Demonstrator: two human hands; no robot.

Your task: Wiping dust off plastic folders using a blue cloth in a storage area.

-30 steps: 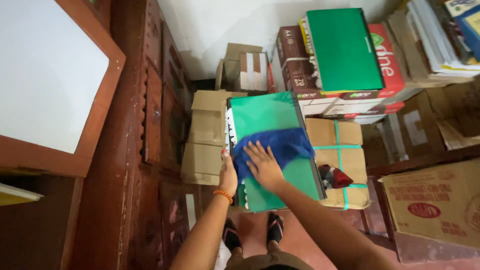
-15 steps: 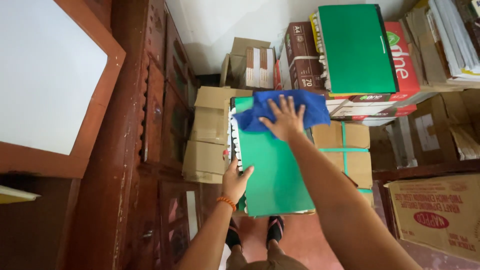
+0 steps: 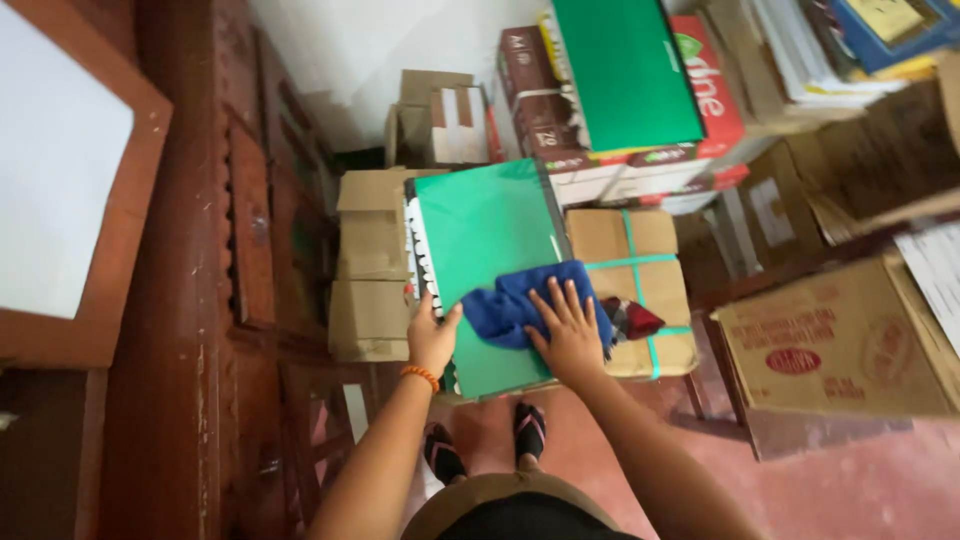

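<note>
Head view: one green folder [image 3: 480, 260] lies flat on a stack of cardboard boxes [image 3: 372, 260], its long axis running away from the person, its white-notched spine along the left edge. The right hand [image 3: 570, 335] rests palm-down on a blue cloth [image 3: 515, 305], fingers spread apart and pressing the cloth onto the near half of the folder; nothing is pinched between them. The cloth lies directly under and just left of those fingers, bunched, with its length running across the folder. The left hand [image 3: 432, 338] holds the folder's near left edge, thumb on top of the cover and the other fingers curled under, so it is clamped on the folder. Both hands are at the near end; the right is the one on the cloth, the left just beside it, not touching it. The far half of the cover is bare.

Counted: two hands, one cloth, one folder under them, and a second green folder [image 3: 625, 70] propped farther back on printed cartons [image 3: 560, 130]. A taped box [image 3: 640, 290] sits just right of the folder, and a wooden cabinet [image 3: 180, 300] stands to the left. Two sandalled feet [image 3: 485, 445] show below.
</note>
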